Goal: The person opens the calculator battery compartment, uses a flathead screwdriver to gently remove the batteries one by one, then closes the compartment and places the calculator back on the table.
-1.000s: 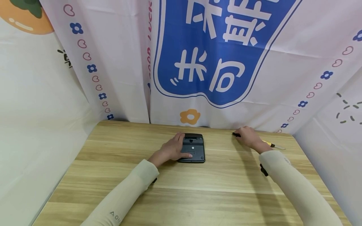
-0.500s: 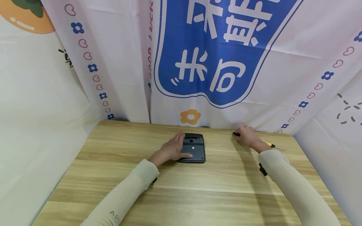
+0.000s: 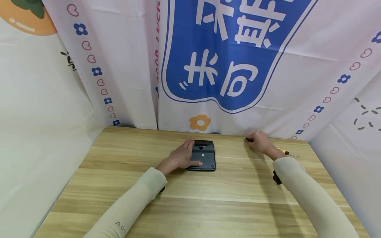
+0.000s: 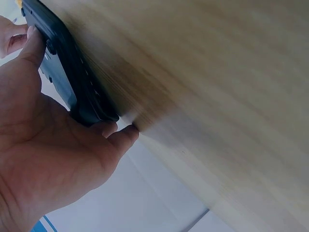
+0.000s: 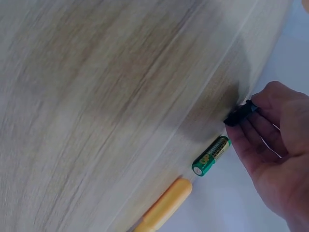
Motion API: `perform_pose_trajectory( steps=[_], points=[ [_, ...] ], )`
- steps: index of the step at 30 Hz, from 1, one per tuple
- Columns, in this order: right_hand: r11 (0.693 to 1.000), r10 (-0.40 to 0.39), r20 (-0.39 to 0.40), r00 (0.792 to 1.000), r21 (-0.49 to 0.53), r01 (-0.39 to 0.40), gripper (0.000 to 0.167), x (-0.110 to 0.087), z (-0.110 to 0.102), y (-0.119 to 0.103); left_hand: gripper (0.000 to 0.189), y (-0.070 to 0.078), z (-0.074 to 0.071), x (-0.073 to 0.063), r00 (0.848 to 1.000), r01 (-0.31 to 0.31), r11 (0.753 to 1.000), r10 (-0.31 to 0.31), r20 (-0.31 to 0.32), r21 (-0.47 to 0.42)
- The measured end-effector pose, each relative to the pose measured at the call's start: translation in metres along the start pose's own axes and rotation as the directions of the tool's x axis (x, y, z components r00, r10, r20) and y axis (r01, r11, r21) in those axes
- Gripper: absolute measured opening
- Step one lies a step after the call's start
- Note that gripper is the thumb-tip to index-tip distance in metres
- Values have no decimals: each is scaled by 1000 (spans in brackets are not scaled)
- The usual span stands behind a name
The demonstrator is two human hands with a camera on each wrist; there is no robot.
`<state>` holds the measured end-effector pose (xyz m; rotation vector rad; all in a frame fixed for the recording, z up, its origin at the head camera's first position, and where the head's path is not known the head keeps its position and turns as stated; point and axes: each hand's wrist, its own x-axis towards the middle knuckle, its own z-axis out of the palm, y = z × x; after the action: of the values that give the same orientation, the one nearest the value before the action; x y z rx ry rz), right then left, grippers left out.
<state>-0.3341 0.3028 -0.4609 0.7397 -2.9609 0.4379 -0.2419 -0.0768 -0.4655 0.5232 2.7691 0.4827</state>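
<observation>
A dark calculator (image 3: pixel 206 160) lies face down near the table's far edge, its battery slot showing at the far end. My left hand (image 3: pixel 179 156) holds it from the left, thumb over the near part of its back and fingers at the far left side. The left wrist view shows fingertips round the casing's edge (image 4: pixel 72 67). To the right, by the curtain, my right hand (image 3: pixel 262 143) pinches a small black battery cover (image 5: pixel 241 113) between thumb and fingertips, close over the tabletop. Beside those fingers lies a green battery (image 5: pixel 211 155).
A screwdriver (image 3: pixel 287 153) with a yellow handle (image 5: pixel 168 204) lies right of my right hand, partly behind the wrist in the head view. A printed curtain (image 3: pixel 178 115) hangs along the table's (image 3: pixel 208 205) far edge, and white cloth walls stand at both sides.
The battery cover has tilted slightly in my right hand's fingers, and that hand has shifted a little toward the curtain. My left hand and the calculator stay as they were.
</observation>
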Motion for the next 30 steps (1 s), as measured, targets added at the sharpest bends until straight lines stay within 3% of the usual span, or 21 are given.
perform_pose_trajectory(
  steps=[10,16,20,22,27,30],
  points=[
    [987,106,-48,993,129,-99,20,2,-2,-3,108,3,-2,0,1000,5,1000,-5,5,3],
    [943,227,-14,974,254,-216,22,4,-6,-6,108,3,-2,-1,1000,16,1000,-16,7,0],
    [878,324,57,944,353,-322,27,4,-8,-6,108,3,-2,-1,1000,19,1000,-19,9,1],
    [830,359,97,928,423,-365,30,5,-9,-7,108,2,-2,-1,1000,19,1000,-19,9,-1],
    [662,412,194,890,608,-439,35,4,-12,-8,108,1,0,0,1000,18,1000,-18,7,2],
    [581,435,234,869,665,-470,36,3,-14,-9,108,1,1,0,1000,15,1000,-15,5,2]
  ],
)
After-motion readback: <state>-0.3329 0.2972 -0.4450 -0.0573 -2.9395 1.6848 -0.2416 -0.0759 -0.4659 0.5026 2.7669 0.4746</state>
